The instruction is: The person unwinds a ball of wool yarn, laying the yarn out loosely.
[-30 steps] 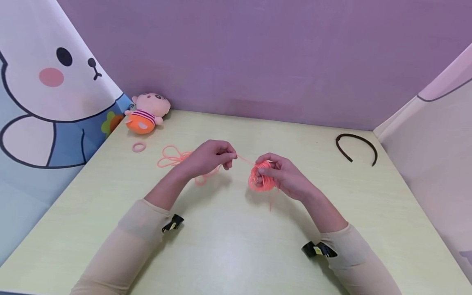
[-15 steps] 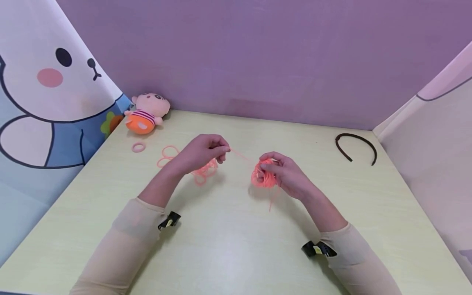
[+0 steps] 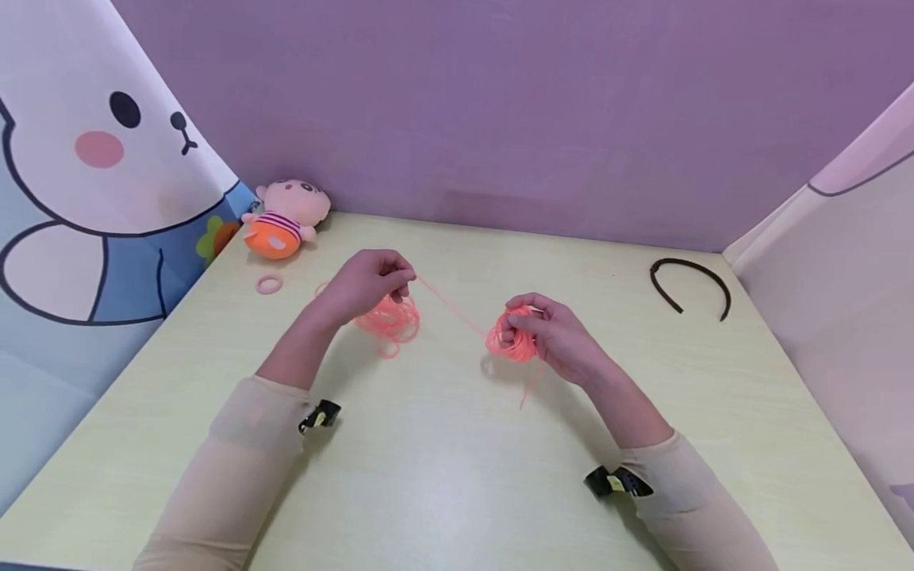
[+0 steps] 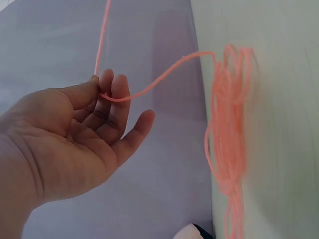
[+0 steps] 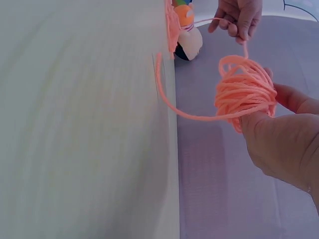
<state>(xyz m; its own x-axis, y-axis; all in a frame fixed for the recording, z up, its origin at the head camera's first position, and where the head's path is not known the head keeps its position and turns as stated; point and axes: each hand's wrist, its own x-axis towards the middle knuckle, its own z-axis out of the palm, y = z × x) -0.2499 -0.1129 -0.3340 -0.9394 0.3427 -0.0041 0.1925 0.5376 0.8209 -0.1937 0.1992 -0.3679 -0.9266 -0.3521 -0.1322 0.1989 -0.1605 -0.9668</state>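
Note:
My left hand [image 3: 367, 284] pinches a strand of coral-pink yarn [image 4: 159, 79] between thumb and forefinger, raised above the table. From there the strand runs taut, sloping down to a wound bundle of the same yarn [image 5: 244, 92]. My right hand [image 3: 564, 337] grips that bundle, its thumb on the near side and fingers behind or inside the coils. A loose tail end [image 5: 189, 117] dangles from the bundle. Beneath and beside my left hand, a looped pile of yarn [image 3: 391, 321] lies on the table, partly covered by the hand and forearm in the head view.
A plush toy [image 3: 282, 220] in an orange bottom sits at the back left corner. In front of it lies a pink ring [image 3: 269, 285]. A black headband [image 3: 691, 266] rests at the right rear of the pale table [image 3: 443, 492]. Purple cloth [image 3: 500, 111] backs the table.
My left hand has moved left and slightly away from me, drawing out a longer strand between the hands. My right hand has shifted only a little, still holding the bundle.

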